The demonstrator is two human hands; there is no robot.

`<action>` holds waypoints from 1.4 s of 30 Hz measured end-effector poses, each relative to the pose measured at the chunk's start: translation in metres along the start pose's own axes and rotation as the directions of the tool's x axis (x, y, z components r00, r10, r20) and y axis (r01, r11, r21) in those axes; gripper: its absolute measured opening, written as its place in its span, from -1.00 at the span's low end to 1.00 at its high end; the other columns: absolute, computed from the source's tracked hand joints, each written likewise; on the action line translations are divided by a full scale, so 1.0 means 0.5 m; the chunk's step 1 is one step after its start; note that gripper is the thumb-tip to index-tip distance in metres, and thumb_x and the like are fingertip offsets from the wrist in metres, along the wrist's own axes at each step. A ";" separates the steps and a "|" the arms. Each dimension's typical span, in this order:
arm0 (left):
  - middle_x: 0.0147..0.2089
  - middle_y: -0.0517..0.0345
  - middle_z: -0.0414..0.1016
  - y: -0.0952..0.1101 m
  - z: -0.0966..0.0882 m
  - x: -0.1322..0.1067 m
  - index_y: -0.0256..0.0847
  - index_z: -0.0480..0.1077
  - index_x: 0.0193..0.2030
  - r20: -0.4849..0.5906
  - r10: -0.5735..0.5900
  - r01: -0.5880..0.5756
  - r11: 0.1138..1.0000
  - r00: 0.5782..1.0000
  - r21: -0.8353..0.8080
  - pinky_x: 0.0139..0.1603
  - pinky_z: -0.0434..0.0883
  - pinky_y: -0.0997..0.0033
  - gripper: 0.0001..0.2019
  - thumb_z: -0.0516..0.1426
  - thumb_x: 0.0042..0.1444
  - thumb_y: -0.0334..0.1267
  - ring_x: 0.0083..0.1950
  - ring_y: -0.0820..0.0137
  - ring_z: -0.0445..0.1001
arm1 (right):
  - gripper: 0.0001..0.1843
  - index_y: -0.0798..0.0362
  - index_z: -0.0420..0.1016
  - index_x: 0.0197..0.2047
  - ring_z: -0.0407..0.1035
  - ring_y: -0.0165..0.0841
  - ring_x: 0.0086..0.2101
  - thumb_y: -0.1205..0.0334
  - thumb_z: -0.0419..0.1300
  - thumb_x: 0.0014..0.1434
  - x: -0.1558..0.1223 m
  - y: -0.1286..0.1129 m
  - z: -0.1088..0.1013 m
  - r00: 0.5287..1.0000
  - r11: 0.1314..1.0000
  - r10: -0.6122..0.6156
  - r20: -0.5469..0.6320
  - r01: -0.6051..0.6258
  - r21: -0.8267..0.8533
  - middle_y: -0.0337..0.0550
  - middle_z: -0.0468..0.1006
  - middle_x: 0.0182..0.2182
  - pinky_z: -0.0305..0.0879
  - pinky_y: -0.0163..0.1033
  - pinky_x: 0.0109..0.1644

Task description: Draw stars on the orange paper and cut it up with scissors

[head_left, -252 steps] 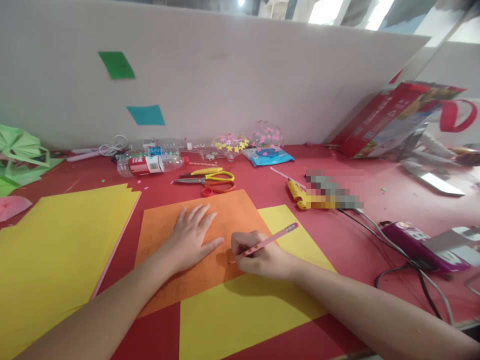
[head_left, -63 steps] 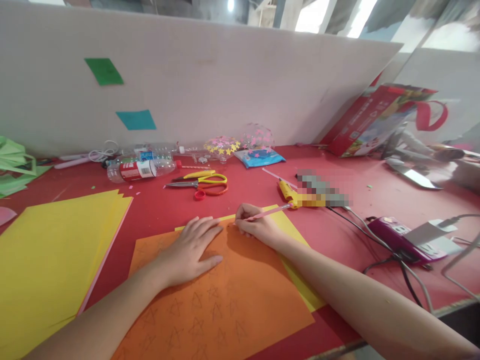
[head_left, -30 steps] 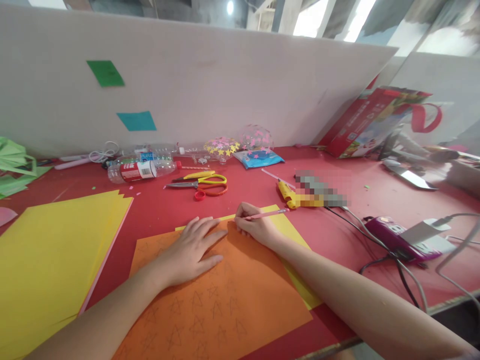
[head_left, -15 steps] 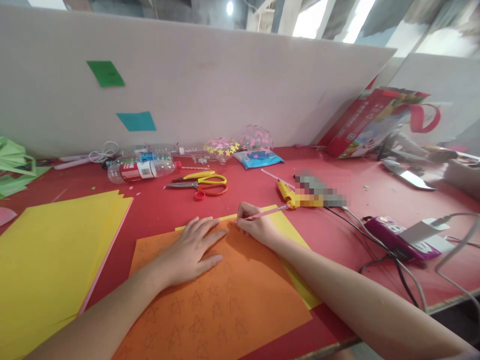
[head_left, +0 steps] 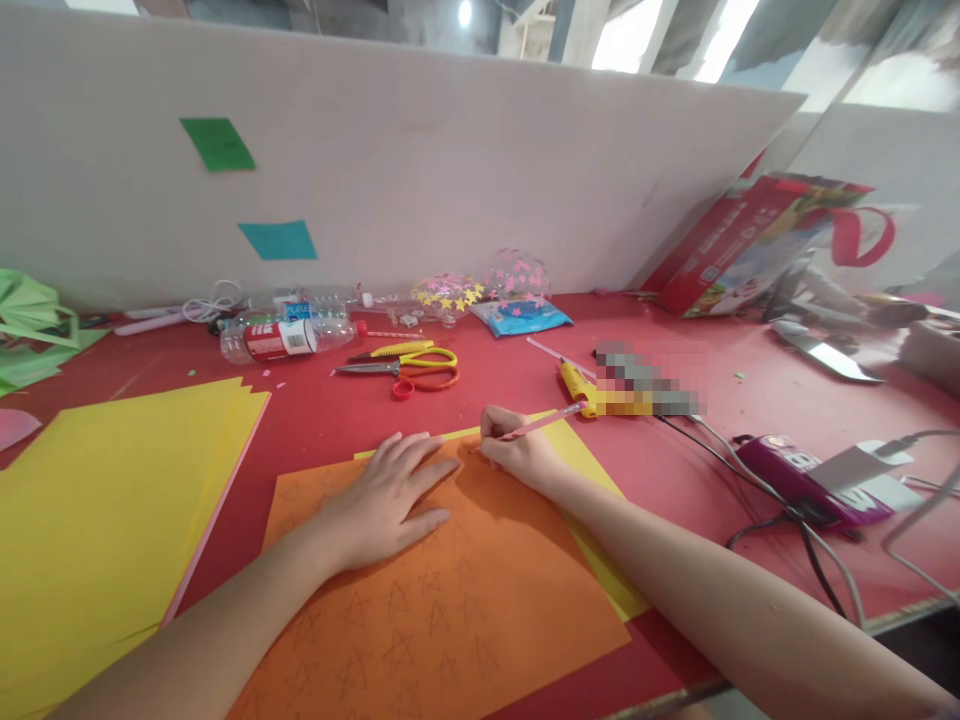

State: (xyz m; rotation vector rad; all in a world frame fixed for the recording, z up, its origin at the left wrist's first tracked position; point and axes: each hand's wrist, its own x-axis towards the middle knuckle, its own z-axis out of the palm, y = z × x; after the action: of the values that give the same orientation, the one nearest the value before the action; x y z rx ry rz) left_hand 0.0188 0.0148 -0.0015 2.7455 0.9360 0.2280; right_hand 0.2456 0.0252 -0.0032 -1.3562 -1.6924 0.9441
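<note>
An orange sheet of paper (head_left: 495,590) with several pencilled stars lies on the red table, over a yellow sheet (head_left: 581,470). My left hand (head_left: 382,500) lies flat on the orange sheet, fingers spread. My right hand (head_left: 514,455) is closed round a pink pencil (head_left: 544,422), with its tip at the far edge of the orange sheet, just right of my left fingertips.
A stack of yellow sheets (head_left: 105,500) lies at the left. Scissors (head_left: 409,365), a plastic bottle (head_left: 285,338), a yellow glue gun (head_left: 581,385), a purple device with cables (head_left: 795,480), a red box (head_left: 757,245) and green paper shapes (head_left: 30,325) lie about. A white board stands behind.
Since 8.4 s ago the orange sheet has come toward me and my right hand draws at its far edge. In the last second only the pencil has shifted slightly.
</note>
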 end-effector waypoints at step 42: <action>0.42 -0.03 0.04 0.003 0.000 -0.001 -0.07 0.12 0.35 0.026 -0.024 0.023 0.999 0.999 0.039 0.37 -0.08 -0.12 -0.50 -0.03 0.33 0.00 0.42 0.06 -0.07 | -0.92 -0.01 0.11 -0.54 0.06 -0.45 -0.58 0.28 0.01 -0.11 0.000 0.000 0.009 0.995 0.995 -0.066 -0.075 0.060 -0.079 -0.38 0.20 -0.65 -0.06 -0.35 -0.53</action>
State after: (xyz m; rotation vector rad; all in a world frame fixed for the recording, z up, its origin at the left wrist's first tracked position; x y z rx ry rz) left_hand 0.0193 0.0135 -0.0011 2.7637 0.9753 0.1702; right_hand 0.2414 0.0246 -0.0052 -1.3629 -1.7171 0.7876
